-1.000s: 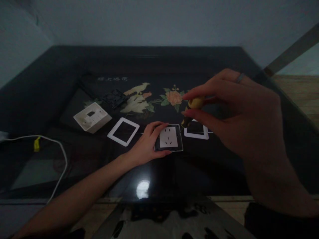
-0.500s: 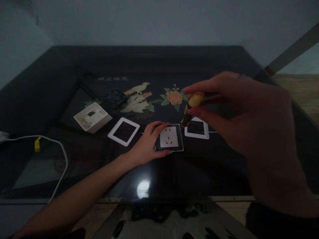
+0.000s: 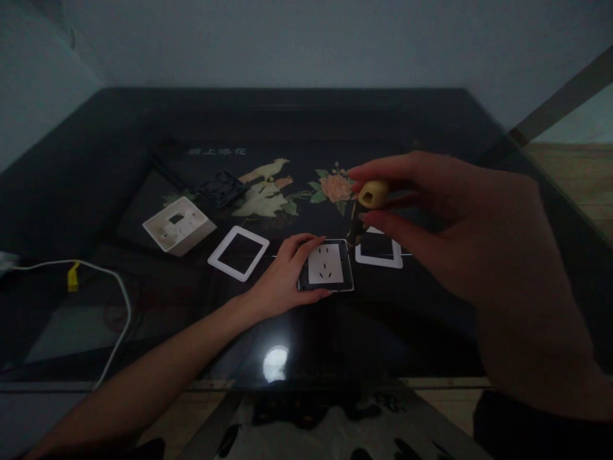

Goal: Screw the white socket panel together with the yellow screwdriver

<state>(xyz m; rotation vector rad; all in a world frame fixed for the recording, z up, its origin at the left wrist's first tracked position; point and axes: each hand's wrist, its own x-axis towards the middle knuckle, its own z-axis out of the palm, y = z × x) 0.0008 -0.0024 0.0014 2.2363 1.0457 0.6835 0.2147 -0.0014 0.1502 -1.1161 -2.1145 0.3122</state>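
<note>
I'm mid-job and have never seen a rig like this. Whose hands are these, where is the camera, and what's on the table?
There is no machine here: these are a person's two bare hands. One camera, worn on the person's head, takes every picture, looking forward and down.

The left hand grips the left side of a wall socket. The right hand holds what looks like a yellow-and-dark screwdriver near the socket's right edge; it's too dim to tell whether its tip touches.

On the dark table also lie a white box, a black plate, a left white frame, a right white frame and a white cable with a yellow tag.
</note>
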